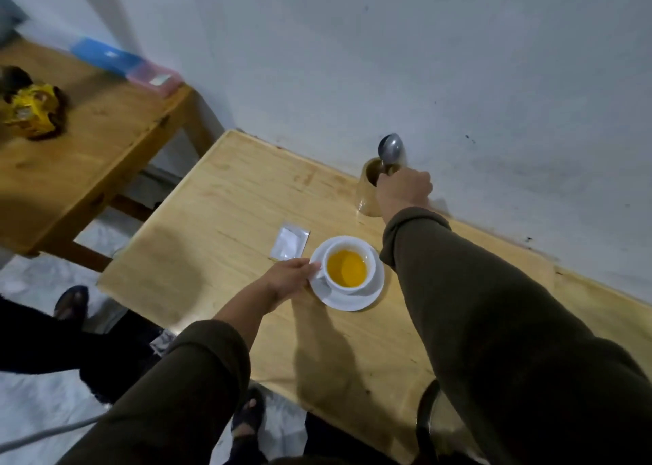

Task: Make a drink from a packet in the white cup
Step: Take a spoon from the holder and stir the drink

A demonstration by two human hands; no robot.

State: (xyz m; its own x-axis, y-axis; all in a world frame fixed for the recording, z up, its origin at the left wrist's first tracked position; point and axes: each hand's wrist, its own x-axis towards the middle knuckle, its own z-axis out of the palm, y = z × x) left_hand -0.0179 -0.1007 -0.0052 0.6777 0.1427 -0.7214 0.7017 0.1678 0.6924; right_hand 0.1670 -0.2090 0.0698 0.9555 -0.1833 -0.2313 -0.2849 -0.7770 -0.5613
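Worktop (225, 196) is carrying everything for the task; a second wooden table (88, 154) well off to the left side is holding a yellow wrapper (33, 113) and a blue-pink box (127, 65), not involved. Right hand (404, 189) is reaching to the wall side, fingers (388, 178) clenched around the handle of a metal spoon (390, 148), bowl end pointing up, right over the mouth of a wooden holder (368, 189); cannot tell whether the spoon is going in or coming out. Holder's contents are too dark to read. Left hand (289, 277) is steadying the saucer (347, 298), fingertips pinching its near rim. White cup (347, 267) is sitting on that saucer, just beyond those fingertips, about half full of clear yellow-orange liquid. Packet (289, 244) is lying flat just past the left fingertips, beside the saucer, looking emptied. Judgement: powder and water are already in, drink looks dissolved, so the task is nearly done; what's left is at most a stir or stowing the spoon.
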